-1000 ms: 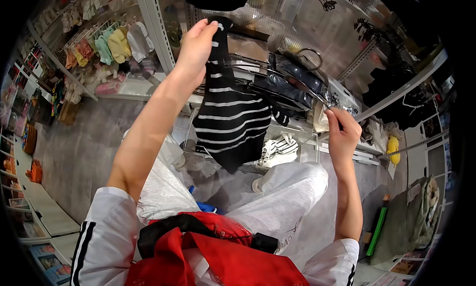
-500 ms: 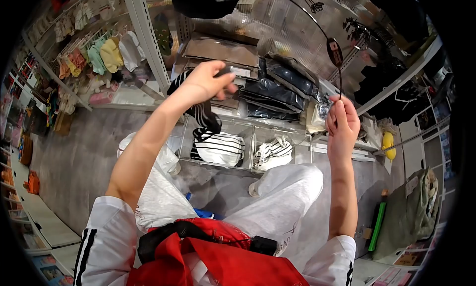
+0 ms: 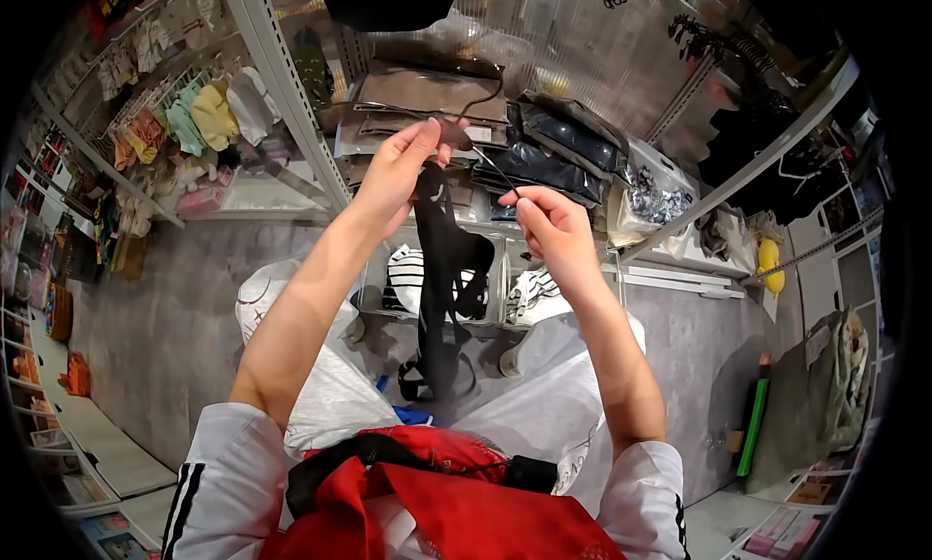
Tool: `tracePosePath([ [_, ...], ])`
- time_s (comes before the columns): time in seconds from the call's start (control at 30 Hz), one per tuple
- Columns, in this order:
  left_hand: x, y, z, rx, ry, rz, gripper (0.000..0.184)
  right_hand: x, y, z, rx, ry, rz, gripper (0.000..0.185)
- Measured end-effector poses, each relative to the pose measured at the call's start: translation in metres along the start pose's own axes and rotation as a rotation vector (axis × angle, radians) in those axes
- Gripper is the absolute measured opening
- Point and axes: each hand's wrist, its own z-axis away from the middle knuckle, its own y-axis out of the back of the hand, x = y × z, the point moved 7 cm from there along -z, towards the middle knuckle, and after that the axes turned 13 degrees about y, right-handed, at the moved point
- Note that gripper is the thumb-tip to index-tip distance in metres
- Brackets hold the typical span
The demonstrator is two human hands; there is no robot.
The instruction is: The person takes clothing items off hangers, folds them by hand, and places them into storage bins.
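My left hand (image 3: 403, 172) is closed on the upper end of a dark garment (image 3: 445, 279), which hangs down over the clear bins, partly blurred. A thin dark hanger (image 3: 493, 167) runs between my two hands, its curved part rising above my left fingers. My right hand (image 3: 553, 225) pinches the hanger's lower right end. Behind my hands lie brown packages (image 3: 427, 86) and black plastic-wrapped packages (image 3: 549, 172). Black-and-white striped cloth (image 3: 406, 277) sits in the left bin, behind the garment, and more striped cloth (image 3: 534, 293) in the right bin.
Metal uprights (image 3: 282, 84) frame the shelf. Small coloured garments (image 3: 214, 116) hang at the left, black clothes (image 3: 752, 167) at the right. A yellow item (image 3: 770, 265) hangs near a large green-grey bag (image 3: 815, 405). My knees are beside the bins.
The striped garment has left my left hand's area, and a dark garment now hangs there. My right hand has moved left, bringing the hanger to my left hand, which has closed.
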Motion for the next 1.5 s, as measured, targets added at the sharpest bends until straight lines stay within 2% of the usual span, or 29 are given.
tracePosePath([
  [0.1,-0.002,0.020,0.005,0.175,-0.093,-0.024,0.028,-0.003,-0.004,0.008,-0.094,-0.024,-0.070,0.016],
  [0.17,-0.001,0.035,0.012,0.275,-0.126,0.123,0.021,-0.002,-0.001,0.015,-0.178,-0.003,-0.092,0.017],
  [0.27,0.001,0.046,0.024,0.369,-0.146,0.135,0.018,0.004,0.019,0.024,-0.109,0.028,-0.018,0.017],
  [0.33,-0.005,0.041,0.026,0.357,-0.149,0.113,0.017,0.007,0.031,0.027,0.042,0.010,-0.047,0.016],
  [0.43,-0.018,0.041,0.024,0.320,-0.125,0.089,0.019,0.004,0.056,0.024,0.336,0.132,-0.192,0.013],
  [0.6,-0.021,0.027,0.029,0.323,-0.092,0.077,0.023,-0.005,0.047,0.016,0.263,0.216,-0.642,0.022],
  [0.7,-0.015,0.019,0.030,0.300,-0.122,0.069,0.023,-0.009,0.047,0.010,0.237,0.240,-0.701,0.021],
  [0.8,-0.008,0.016,0.034,0.318,-0.127,0.052,0.022,-0.022,0.053,0.009,0.427,0.312,-0.346,0.017],
  [0.9,-0.009,0.022,0.032,0.284,-0.077,0.042,0.027,-0.041,0.058,0.007,0.349,0.406,0.114,0.013],
  [1.1,-0.006,0.017,0.034,0.297,-0.075,0.012,0.032,-0.073,0.044,0.008,0.101,0.548,0.716,0.020],
  [1.3,-0.005,0.021,0.030,0.271,-0.058,0.018,0.029,-0.092,0.029,0.015,-0.133,0.587,0.956,0.025],
  [1.5,0.004,0.011,0.032,0.297,-0.098,0.013,0.026,-0.098,0.021,0.013,-0.298,0.580,0.990,0.029],
])
